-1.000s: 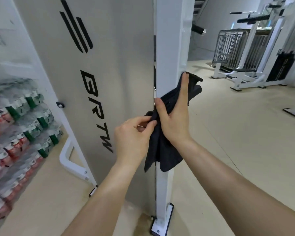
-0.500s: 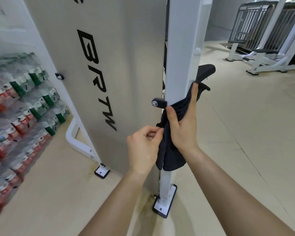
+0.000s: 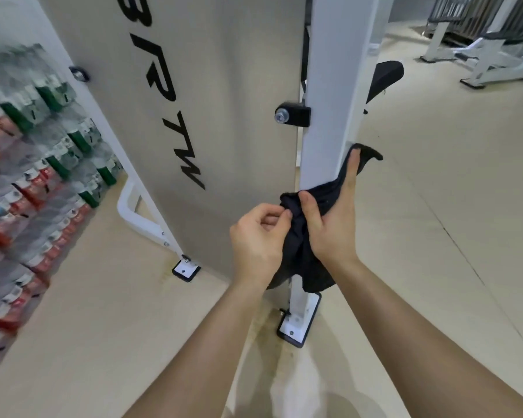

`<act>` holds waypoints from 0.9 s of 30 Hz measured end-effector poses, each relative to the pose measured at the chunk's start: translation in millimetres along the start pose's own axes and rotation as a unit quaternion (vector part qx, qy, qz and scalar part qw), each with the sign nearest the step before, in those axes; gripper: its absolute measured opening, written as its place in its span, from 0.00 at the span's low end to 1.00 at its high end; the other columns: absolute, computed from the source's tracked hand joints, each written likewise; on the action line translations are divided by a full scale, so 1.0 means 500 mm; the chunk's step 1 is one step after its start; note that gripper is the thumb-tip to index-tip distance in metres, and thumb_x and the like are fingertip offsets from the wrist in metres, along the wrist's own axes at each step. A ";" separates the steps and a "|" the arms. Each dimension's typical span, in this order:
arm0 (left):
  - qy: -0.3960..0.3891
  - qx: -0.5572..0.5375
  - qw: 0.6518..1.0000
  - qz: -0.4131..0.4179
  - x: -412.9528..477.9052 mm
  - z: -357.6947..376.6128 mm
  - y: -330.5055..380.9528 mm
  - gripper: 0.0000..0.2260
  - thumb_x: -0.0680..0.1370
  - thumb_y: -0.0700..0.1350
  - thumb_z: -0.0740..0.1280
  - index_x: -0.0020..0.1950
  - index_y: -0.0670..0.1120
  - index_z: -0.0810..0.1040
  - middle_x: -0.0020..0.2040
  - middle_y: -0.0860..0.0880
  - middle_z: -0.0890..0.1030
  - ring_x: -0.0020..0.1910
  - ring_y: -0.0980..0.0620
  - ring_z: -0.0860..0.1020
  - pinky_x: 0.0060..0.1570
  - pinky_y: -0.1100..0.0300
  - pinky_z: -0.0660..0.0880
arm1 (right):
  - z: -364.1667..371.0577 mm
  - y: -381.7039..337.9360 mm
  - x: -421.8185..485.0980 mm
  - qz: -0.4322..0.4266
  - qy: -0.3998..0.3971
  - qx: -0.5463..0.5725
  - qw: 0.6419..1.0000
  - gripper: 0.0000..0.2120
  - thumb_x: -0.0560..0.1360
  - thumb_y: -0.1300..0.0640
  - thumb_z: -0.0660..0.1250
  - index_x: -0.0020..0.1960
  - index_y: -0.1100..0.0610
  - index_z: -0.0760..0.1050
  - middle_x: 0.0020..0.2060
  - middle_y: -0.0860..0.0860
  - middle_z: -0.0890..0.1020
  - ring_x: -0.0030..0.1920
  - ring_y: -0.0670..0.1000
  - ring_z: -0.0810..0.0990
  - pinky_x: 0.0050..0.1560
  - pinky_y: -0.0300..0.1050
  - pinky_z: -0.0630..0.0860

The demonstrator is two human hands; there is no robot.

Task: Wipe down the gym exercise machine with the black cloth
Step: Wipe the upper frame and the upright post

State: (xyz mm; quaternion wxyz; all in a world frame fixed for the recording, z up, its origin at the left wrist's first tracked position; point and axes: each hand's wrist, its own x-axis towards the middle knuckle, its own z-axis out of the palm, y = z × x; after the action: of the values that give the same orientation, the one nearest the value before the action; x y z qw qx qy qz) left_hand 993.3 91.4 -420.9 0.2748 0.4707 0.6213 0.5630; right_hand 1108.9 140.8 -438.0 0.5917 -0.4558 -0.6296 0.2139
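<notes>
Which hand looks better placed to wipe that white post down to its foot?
Probably the right hand: it holds the black cloth against the white post, a finger stretched up along the post's edge. The left hand only pinches a fold of cloth beside it.

The black cloth [image 3: 297, 245] hides part of the white post [image 3: 329, 86]; the bottle packs [image 3: 43, 176] at left are blurred.

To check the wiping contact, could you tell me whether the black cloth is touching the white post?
Touching. The head view shows the right hand pressing the black cloth against the white post.
</notes>
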 end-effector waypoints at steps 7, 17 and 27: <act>-0.009 -0.056 0.998 0.028 0.011 -0.017 0.029 0.04 0.76 0.44 0.74 0.42 0.52 0.83 0.35 0.53 0.84 0.35 0.56 0.82 0.39 0.60 0.81 | -0.007 -0.067 0.063 -0.030 0.039 0.009 0.999 0.41 0.80 0.47 0.64 0.82 0.57 0.42 0.81 0.55 0.55 0.79 0.55 0.58 0.76 0.60 0.61; -0.086 0.034 0.994 -0.066 -0.071 0.018 -0.163 0.05 0.77 0.46 0.73 0.41 0.53 0.83 0.34 0.55 0.83 0.36 0.55 0.82 0.42 0.55 0.80 | 0.031 0.121 -0.123 0.099 -0.016 -0.010 0.995 0.43 0.77 0.43 0.65 0.78 0.32 0.37 0.79 0.47 0.60 0.76 0.53 0.65 0.72 0.60 0.67; -0.039 -0.032 0.999 -0.003 -0.045 0.011 -0.158 0.06 0.77 0.42 0.73 0.43 0.53 0.83 0.36 0.52 0.84 0.37 0.50 0.83 0.43 0.55 0.82 | 0.038 0.067 -0.063 0.023 0.049 0.012 0.998 0.41 0.80 0.51 0.66 0.82 0.54 0.43 0.81 0.50 0.56 0.79 0.51 0.59 0.75 0.59 0.62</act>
State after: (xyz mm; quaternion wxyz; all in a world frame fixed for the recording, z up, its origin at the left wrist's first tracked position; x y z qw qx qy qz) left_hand 985.6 79.9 -502.2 0.3152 0.4820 0.5931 0.5627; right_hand 1098.1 136.3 -486.6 0.6221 -0.4734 -0.5864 0.2122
